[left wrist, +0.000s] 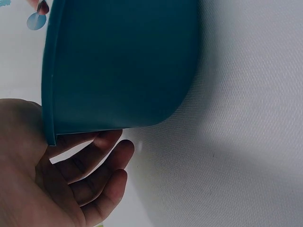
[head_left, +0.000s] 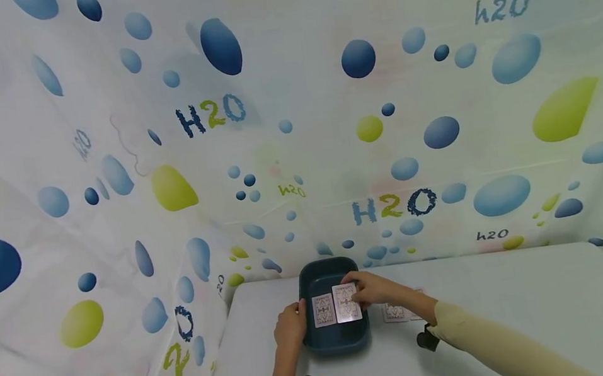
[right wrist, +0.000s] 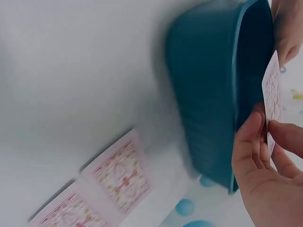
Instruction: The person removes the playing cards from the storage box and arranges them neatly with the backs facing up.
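Note:
A dark teal plastic tub (head_left: 338, 347) stands on the white table. My left hand (head_left: 290, 328) grips its left rim; in the left wrist view the fingers (left wrist: 102, 187) curl along the outside wall, and the thumb is hidden. Between thumb and fingers, my right hand (head_left: 374, 287) pinches a playing card (head_left: 345, 309) over the right part of the tub. That card, patterned red on white, appears tilted above the rim in the right wrist view. Inside the tub, to its left, lies another playing card (head_left: 323, 313). Right of the tub, playing cards (right wrist: 124, 177) lie back up on the table, partly behind my right arm.
The white table (head_left: 499, 301) extends to the right of the tub. A white curtain (head_left: 308, 149) printed with blue and green drops hangs behind the table and at its sides. Dark wrist cameras (head_left: 427, 339) sit under both forearms.

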Demonstrator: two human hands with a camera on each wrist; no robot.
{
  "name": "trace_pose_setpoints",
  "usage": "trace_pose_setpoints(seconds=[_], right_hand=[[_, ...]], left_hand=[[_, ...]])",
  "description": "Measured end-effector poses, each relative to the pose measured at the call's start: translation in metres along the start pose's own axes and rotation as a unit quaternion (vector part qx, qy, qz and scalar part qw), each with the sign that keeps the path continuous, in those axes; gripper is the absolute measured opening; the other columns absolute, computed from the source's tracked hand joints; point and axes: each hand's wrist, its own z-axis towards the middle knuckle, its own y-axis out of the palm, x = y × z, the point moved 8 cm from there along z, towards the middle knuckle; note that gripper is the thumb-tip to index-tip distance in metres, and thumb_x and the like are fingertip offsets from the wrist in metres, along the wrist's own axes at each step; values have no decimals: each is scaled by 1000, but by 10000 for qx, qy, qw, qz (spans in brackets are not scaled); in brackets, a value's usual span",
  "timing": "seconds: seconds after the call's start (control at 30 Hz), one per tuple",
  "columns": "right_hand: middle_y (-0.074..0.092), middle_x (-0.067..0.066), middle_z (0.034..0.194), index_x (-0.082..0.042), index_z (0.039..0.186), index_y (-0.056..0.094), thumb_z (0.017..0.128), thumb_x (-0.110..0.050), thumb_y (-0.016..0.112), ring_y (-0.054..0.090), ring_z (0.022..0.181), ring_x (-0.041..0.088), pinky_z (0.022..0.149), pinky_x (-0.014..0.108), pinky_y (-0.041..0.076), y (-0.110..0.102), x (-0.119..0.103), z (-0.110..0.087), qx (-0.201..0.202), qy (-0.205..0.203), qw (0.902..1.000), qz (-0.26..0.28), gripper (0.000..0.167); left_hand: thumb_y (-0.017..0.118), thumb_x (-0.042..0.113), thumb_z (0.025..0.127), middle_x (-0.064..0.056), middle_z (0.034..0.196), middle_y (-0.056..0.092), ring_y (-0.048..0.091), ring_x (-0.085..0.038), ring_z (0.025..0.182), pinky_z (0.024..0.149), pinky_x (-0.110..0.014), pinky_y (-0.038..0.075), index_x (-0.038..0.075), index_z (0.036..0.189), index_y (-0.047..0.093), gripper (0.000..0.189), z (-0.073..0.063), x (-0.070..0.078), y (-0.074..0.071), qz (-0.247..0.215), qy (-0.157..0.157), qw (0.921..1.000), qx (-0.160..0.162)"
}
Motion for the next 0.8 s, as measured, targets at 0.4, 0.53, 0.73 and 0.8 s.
trace_pose_setpoints(seconds=[0.4,0.53,0.73,0.8], right_hand=[[68,10,95,-10,135,57,95,-6,64,66,77,24,74,44,58,-30,29,-15,17,109,9999,-51,41],[68,9,92,-9,136,56,96,-7,64,65,79,25,75,44,57,-38,37,-21,-22,157,9999,-43,41],[68,10,91,-6,138,53,97,-5,62,63,77,23,73,40,57,-54,49,-31,29,202,9998,-81,43],[68,10,92,-5,139,53,97,-6,62,63,78,21,71,37,56,-60,54,-34,89,267,9995,-116,43]], left_hand=[[48,35,105,-20,108,74,72,-37,91,72,-53,54,2,113,72,42,2,-2,1,21,0,10000,-80],[48,36,105,-20,108,74,72,-38,91,73,-53,55,2,113,72,42,2,-2,2,22,10,10000,-87],[49,36,105,-20,109,74,72,-37,91,73,-53,55,3,113,72,42,2,-2,4,18,1,9999,-108],[49,36,105,-20,109,74,71,-38,91,73,-53,55,3,113,72,42,2,-2,4,8,0,9999,-122]])
